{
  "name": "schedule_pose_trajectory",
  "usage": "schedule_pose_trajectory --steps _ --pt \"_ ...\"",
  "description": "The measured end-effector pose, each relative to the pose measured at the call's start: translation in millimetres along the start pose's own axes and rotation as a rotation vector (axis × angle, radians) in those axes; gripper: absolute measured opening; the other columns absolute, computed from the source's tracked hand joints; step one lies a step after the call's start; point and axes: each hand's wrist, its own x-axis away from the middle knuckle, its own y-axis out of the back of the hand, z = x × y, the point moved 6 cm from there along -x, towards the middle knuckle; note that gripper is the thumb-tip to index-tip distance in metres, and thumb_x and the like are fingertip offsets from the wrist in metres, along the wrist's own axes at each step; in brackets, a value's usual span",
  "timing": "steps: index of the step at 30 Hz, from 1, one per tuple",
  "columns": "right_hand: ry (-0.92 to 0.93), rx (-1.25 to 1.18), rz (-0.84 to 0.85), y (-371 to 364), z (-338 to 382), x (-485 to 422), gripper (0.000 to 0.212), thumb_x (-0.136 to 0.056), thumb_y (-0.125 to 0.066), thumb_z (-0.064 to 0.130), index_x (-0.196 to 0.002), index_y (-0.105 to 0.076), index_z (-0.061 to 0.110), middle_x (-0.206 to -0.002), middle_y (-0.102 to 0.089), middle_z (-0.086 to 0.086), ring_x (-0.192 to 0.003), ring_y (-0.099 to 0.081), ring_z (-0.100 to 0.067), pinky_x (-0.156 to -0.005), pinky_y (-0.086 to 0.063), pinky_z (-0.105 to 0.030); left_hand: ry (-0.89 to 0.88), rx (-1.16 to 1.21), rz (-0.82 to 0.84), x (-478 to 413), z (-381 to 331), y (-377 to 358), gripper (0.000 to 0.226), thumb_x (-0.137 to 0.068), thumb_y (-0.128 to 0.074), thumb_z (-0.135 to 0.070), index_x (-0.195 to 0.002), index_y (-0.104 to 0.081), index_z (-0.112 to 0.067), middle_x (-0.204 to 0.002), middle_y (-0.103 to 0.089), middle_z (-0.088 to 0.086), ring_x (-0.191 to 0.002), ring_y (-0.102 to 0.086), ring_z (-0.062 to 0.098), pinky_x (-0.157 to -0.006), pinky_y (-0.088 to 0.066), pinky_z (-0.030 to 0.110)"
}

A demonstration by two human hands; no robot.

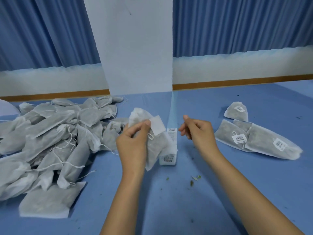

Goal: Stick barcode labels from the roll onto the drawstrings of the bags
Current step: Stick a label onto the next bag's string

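The left hand (133, 143) grips the held bag (155, 146) upright. Its fingers curl round the neck and the thumb pins a label (157, 126) against the top. The label shows its blank side to the camera. The drawstring (150, 136) loops out just below the thumb. This grip likely keeps the string exposed so the label can be folded over it. Whether the label is already bonded to the string cannot be told.

The right hand (197, 131) hovers near the bag without touching it, fingers loosely curled, thumb raised, nothing visible in it. From here it can either press the label or reach for the next one.

The label strip (171, 134) lies on the table (220, 192) between the hands, partly behind the held bag, and runs away toward the wall. This central placement keeps it in easy reach.

Stock is sorted by side. The unlabelled pile (55, 133) lies to the left and the labelled bags (257, 141) to the right, well apart, which prevents mixing. Only a few bags are labelled, so most of the task is judged outstanding. Leaf crumbs (196, 178) dot the table.
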Motion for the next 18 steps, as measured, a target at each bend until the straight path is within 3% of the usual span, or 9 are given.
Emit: schedule_pose_trajectory --steps 2,6,11,15,18 --pt "0.059 -0.062 0.053 7 17 23 0.041 -0.095 -0.055 0.027 -0.057 -0.067 0.019 -0.045 -0.047 0.003 -0.044 -0.038 -0.008 -0.048 -0.033 -0.014 0.076 -0.038 0.123 17 9 -13 0.018 -0.084 -0.074 -0.016 -0.069 -0.076 -0.026 -0.081 -0.073 -0.006 -0.068 -0.063 0.0 -0.065 -0.047 0.013" --pt "0.049 -0.077 0.207 7 21 45 0.011 -0.087 -0.067 0.019 -0.077 -0.067 0.017 -0.056 -0.038 -0.016 -0.057 -0.031 -0.019 -0.057 -0.028 -0.026 0.125 -0.116 0.29 40 20 -27 0.021 -0.082 -0.075 -0.013 -0.063 -0.077 -0.023 -0.074 -0.069 -0.011 -0.065 -0.062 -0.002 -0.062 -0.043 0.008" --pt "0.103 0.075 0.279 7 21 51 0.01 -0.084 -0.07 0.007 -0.078 -0.068 0.015 -0.047 -0.023 0.011 -0.047 -0.02 -0.009 -0.047 -0.021 -0.018 0.115 -0.125 0.343 43 21 -25 0.017 -0.082 -0.075 -0.014 -0.069 -0.079 -0.023 -0.084 -0.07 -0.007 -0.075 -0.065 -0.001 -0.064 -0.044 0.008" --pt "0.085 0.098 0.284 17 22 51 0.013 -0.082 -0.072 0.011 -0.072 -0.07 0.02 -0.048 -0.023 0.008 -0.048 -0.02 -0.012 -0.05 -0.024 -0.02 0.096 -0.133 0.379 44 18 -26 0.015 -0.08 -0.076 -0.013 -0.071 -0.08 -0.024 -0.087 -0.07 -0.008 -0.079 -0.065 -0.002 -0.066 -0.044 0.006" --pt "0.047 0.039 0.314 25 25 49 0.009 -0.079 -0.074 0.014 -0.072 -0.072 0.019 -0.051 -0.023 0.001 -0.056 -0.021 -0.026 -0.062 -0.031 -0.027 0.082 -0.171 0.446 44 18 -31 0.014 -0.08 -0.077 -0.02 -0.072 -0.078 -0.031 -0.094 -0.069 -0.007 -0.084 -0.063 -0.006 -0.07 -0.042 0.004"
